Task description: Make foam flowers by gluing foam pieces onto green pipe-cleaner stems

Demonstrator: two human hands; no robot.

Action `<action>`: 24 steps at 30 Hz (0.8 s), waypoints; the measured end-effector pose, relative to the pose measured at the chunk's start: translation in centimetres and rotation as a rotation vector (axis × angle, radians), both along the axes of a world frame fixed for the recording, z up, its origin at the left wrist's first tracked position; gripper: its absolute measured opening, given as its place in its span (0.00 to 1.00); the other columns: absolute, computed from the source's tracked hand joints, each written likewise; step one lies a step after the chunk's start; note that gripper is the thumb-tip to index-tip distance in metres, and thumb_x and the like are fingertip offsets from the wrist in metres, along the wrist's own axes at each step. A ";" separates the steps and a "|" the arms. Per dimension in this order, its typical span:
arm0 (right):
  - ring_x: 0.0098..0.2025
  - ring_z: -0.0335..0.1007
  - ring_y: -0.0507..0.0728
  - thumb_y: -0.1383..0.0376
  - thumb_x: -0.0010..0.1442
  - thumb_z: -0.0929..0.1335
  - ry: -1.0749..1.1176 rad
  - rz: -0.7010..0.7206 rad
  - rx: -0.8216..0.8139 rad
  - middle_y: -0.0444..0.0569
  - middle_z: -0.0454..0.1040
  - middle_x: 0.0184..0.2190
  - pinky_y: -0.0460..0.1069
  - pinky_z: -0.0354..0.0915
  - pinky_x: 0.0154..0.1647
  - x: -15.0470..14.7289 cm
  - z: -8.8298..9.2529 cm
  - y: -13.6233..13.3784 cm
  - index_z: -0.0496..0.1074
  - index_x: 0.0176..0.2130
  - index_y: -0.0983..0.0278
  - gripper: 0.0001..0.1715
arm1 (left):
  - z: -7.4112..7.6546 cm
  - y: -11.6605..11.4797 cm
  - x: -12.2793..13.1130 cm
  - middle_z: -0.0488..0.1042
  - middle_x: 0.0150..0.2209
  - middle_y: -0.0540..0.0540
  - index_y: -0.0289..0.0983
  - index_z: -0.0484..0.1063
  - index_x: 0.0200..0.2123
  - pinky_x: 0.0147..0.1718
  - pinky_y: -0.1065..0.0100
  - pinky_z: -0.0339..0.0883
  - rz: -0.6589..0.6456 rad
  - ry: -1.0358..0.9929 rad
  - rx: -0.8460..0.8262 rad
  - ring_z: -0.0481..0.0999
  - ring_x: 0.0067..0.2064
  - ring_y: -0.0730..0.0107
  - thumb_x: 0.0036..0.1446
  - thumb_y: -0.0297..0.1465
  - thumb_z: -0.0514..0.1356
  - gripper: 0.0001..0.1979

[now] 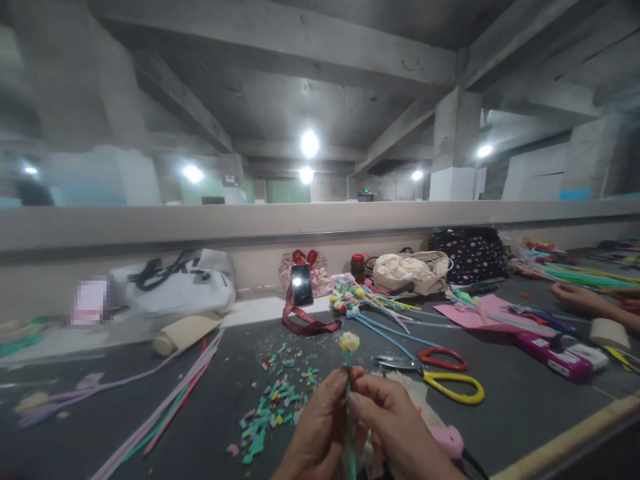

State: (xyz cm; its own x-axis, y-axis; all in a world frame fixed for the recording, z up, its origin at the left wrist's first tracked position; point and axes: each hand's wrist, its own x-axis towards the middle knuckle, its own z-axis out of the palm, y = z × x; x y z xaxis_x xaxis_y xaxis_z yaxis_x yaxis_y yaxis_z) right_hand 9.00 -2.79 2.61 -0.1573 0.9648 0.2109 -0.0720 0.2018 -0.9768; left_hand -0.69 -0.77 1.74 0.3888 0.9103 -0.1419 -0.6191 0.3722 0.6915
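Note:
My left hand (pixel 313 433) and my right hand (pixel 395 427) meet at the bottom centre, both pinching a thin green stem (pixel 349 427) held upright. A small pale yellow and pink flower head (pixel 349 341) tops the stem just above my fingertips. Under my right hand lies a pink glue gun (pixel 450 440) with a black cord. Scissors with one red and one yellow handle (pixel 440 373) lie just right of the flower on the dark table (pixel 210 427).
Coloured offcuts (pixel 275 400) litter the table left of my hands. Long pastel pipe cleaners (pixel 170 400) stretch left. Finished flower stems (pixel 370 303), a phone (pixel 301 285), bags (pixel 470 253) and a pink sheet (pixel 480 313) sit further back. Another person's hand (pixel 580 297) rests at right.

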 end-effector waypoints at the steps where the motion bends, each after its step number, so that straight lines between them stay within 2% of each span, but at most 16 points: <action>1: 0.16 0.59 0.46 0.60 0.48 0.65 0.003 0.007 -0.011 0.39 0.63 0.16 0.39 0.52 0.13 -0.3 0.0 0.1 0.67 0.24 0.67 0.11 | 0.0 0.0 0.1 0.70 0.18 0.50 0.33 0.69 0.29 0.14 0.74 0.57 -0.002 0.006 0.034 0.67 0.15 0.75 0.45 0.35 0.58 0.11; 4: 0.12 0.57 0.44 0.59 0.48 0.65 0.037 0.019 -0.074 0.38 0.62 0.14 0.38 0.47 0.09 -0.7 -0.2 0.5 0.65 0.22 0.67 0.13 | -0.1 0.0 0.2 0.67 0.14 0.52 0.33 0.68 0.29 0.12 0.74 0.55 -0.045 0.026 0.105 0.63 0.11 0.76 0.46 0.38 0.56 0.13; 7: 0.09 0.53 0.43 0.58 0.49 0.65 0.113 0.043 -0.143 0.38 0.62 0.11 0.37 0.46 0.08 -0.4 -0.8 0.7 0.63 0.21 0.67 0.15 | 0.0 0.1 0.0 0.63 0.13 0.54 0.34 0.68 0.29 0.11 0.74 0.54 -0.081 0.031 0.064 0.62 0.11 0.76 0.46 0.37 0.56 0.12; 11: 0.07 0.50 0.42 0.59 0.48 0.65 0.183 0.038 -0.206 0.35 0.58 0.08 0.37 0.45 0.07 0.1 -1.0 0.6 0.64 0.21 0.67 0.13 | 0.1 0.4 -0.3 0.65 0.17 0.53 0.34 0.68 0.26 0.17 0.75 0.57 0.009 -0.023 0.082 0.65 0.18 0.77 0.45 0.32 0.58 0.06; 17: 0.08 0.52 0.42 0.61 0.46 0.66 0.206 0.030 -0.249 0.37 0.63 0.10 0.38 0.46 0.08 0.7 -0.2 0.2 0.65 0.21 0.68 0.12 | -0.1 0.6 -0.7 0.67 0.23 0.52 0.34 0.70 0.27 0.25 0.75 0.59 0.016 0.036 0.143 0.66 0.26 0.77 0.45 0.30 0.58 0.05; 20: 0.09 0.51 0.42 0.62 0.47 0.66 0.178 0.019 -0.226 0.37 0.62 0.09 0.38 0.46 0.09 0.9 -0.4 0.1 0.65 0.19 0.68 0.12 | 0.2 0.2 -0.7 0.66 0.20 0.52 0.33 0.70 0.23 0.25 0.73 0.58 0.001 0.105 0.140 0.65 0.24 0.76 0.42 0.33 0.60 0.07; 24: 0.09 0.52 0.43 0.61 0.48 0.66 0.171 0.074 -0.228 0.37 0.63 0.10 0.38 0.46 0.09 1.1 -1.1 0.3 0.65 0.21 0.68 0.11 | 0.8 -0.2 -0.6 0.65 0.18 0.53 0.32 0.71 0.24 0.23 0.74 0.56 0.031 0.144 0.148 0.62 0.21 0.79 0.39 0.34 0.62 0.10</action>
State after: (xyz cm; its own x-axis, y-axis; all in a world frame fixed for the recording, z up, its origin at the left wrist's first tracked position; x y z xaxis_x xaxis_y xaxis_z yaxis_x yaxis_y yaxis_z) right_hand 10.10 -2.47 1.52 -0.2097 0.9776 0.0190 -0.2458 -0.0339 -0.9687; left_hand -1.33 -0.96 2.54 0.3457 0.9366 -0.0574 -0.5197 0.2421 0.8193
